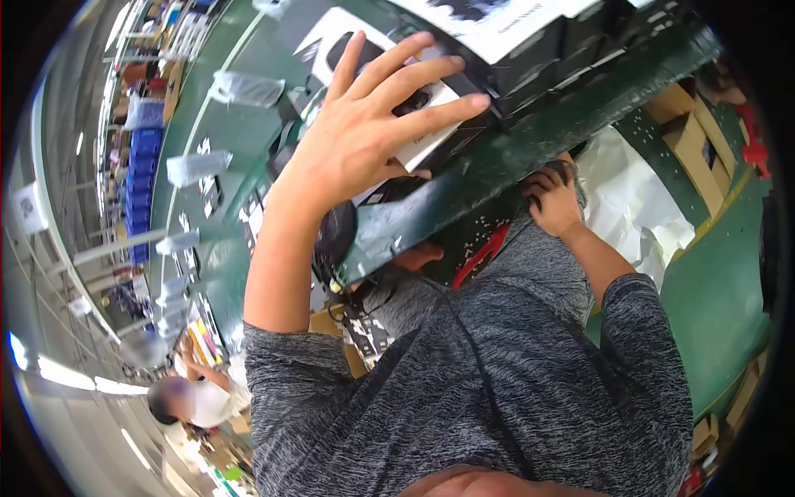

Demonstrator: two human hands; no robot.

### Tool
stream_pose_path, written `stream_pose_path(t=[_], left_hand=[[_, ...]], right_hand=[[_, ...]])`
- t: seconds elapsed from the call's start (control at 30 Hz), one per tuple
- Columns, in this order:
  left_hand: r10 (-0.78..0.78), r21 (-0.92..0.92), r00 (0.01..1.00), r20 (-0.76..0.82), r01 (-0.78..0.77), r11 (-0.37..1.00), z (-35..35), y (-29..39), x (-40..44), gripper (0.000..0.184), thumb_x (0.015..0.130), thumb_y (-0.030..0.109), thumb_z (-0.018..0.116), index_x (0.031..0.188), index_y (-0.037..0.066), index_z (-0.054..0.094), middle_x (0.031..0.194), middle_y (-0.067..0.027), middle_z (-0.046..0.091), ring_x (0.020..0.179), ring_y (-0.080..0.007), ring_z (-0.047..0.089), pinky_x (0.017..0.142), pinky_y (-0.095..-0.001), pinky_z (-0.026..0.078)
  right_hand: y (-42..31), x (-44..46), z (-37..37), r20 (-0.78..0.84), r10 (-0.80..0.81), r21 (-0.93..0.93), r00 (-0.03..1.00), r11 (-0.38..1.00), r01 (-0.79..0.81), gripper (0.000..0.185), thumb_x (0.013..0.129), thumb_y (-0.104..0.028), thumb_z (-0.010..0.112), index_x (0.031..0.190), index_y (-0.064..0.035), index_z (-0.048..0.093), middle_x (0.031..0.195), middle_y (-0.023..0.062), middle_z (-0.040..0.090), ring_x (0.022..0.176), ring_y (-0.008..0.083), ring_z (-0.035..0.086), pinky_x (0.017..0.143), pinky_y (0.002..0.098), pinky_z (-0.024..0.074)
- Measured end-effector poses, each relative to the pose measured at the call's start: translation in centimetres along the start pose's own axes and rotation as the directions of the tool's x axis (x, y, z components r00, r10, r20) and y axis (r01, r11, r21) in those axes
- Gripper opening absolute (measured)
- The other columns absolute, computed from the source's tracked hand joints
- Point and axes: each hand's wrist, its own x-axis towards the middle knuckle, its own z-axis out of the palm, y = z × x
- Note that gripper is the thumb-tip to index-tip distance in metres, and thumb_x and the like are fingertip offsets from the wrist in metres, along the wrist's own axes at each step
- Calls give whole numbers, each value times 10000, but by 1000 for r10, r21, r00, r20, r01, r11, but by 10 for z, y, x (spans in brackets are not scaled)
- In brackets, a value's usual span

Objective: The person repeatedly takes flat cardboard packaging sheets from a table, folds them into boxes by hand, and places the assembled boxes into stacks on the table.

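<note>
My left hand (pixel 364 124) is spread above the green workbench, fingers apart, over a white box with dark printed pictures (pixel 426 147). Whether the fingertips touch the box is hard to tell. A stack of dark boxes (pixel 563 62) with a white printed top (pixel 505 25) lies just past the fingertips. Below the bench edge, my right hand (pixel 556 201) rests at my grey-clad leg (pixel 542 253), its fingers loosely bent and apart. No held object shows in it, though the shadow there is deep.
The green bench edge (pixel 489 178) runs diagonally before my body. Clear plastic bags (pixel 247 89) lie along the bench at left. White crumpled sheeting (pixel 629 199) and an open cardboard box (pixel 700 153) are at right. Another person (pixel 203 402) works at lower left.
</note>
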Motion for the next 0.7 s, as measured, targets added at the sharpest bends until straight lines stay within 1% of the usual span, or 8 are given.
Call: stream_pose_path(t=[0.1,0.2,0.23,0.3,0.43,0.47,0.57,0.7], left_hand=[[-16,-55,997,74,21,998,34,-11,-5,950,626,445,886,1490,258,537,1634,-146,349,1533,-373,263,1243,-581,144],[-296,-435,905,-304,145,889,63,-7,-21,1257,476,599,952,1516,81,470,1631,-252,282,1536,-462,195,1232,-569,143],[-401,-510,854,-331,196,838,69,-2,-26,1158,537,527,960,1503,96,490,1639,-249,266,1543,-453,179,1231,-557,165],[-490,-405,865,-112,410,817,74,-2,-29,1063,585,450,960,1480,88,515,1639,-232,279,1544,-454,171,1228,-548,192],[-472,-549,870,-144,327,769,83,-12,-22,791,770,153,792,1484,1,488,1619,-196,333,1566,-332,186,1218,-450,273],[-509,-624,843,-176,305,720,88,-12,-21,766,712,152,786,1436,63,553,1596,-211,382,1566,-419,144,1235,-512,191],[-467,-710,866,-176,217,670,87,-12,-27,734,759,181,802,1426,10,547,1582,-186,409,1572,-370,158,1237,-494,203],[-543,-841,814,-205,137,524,79,-21,-34,587,955,205,677,1460,-33,494,1493,-204,522,1472,-319,403,1196,-465,332]], right_hand=[[7,-3,8,-74,-4,10,997,1000,5,227,780,-238,660,975,-135,717,1250,18,636,1360,239,470,1197,633,233],[9,-6,3,-74,17,36,997,999,-15,206,787,-223,651,960,-133,719,1227,17,650,1344,239,484,1204,618,236],[10,-6,3,-75,12,42,997,999,-9,204,789,-220,649,959,-133,721,1223,18,652,1341,238,487,1205,615,237],[6,-4,3,-64,28,47,998,999,-25,185,802,-209,644,951,-136,727,1220,11,657,1343,228,489,1207,608,240],[7,2,0,-68,12,23,998,1000,-10,162,810,-208,649,932,-140,732,1220,2,657,1345,217,491,1207,605,246],[5,-1,2,-72,19,26,997,1000,-17,157,811,-209,650,927,-141,733,1219,0,657,1345,215,492,1206,604,248],[4,0,3,-67,20,23,998,1000,-18,152,809,-210,656,920,-143,735,1216,-4,657,1339,212,497,1208,601,249],[4,0,5,-71,11,31,997,999,-9,150,807,-206,658,919,-142,735,1208,-5,659,1337,210,498,1209,598,247]])
